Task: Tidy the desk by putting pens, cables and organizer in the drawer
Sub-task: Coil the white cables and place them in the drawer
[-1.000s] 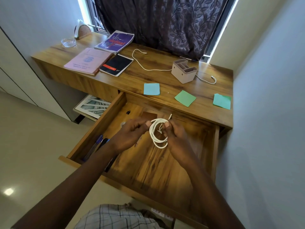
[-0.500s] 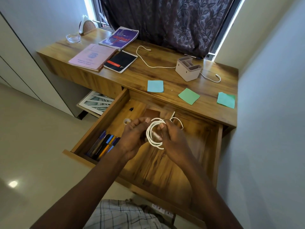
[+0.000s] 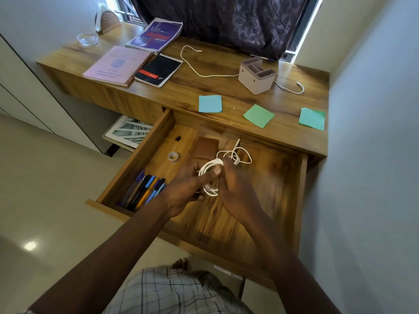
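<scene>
Left hand and right hand grip the coiled cable over the drawer floor, loose end pointing toward the drawer's back.

Daylight enters at window gaps flanking a dark curtain; gaps blown out. Room moderately bright, shadows soft. Back of drawer shaded under the bench lip. Small glare spot on floor. Slight motion blur on left hand, right hand and white cable. Wide-angle bending of wall lines at the edges.
</scene>
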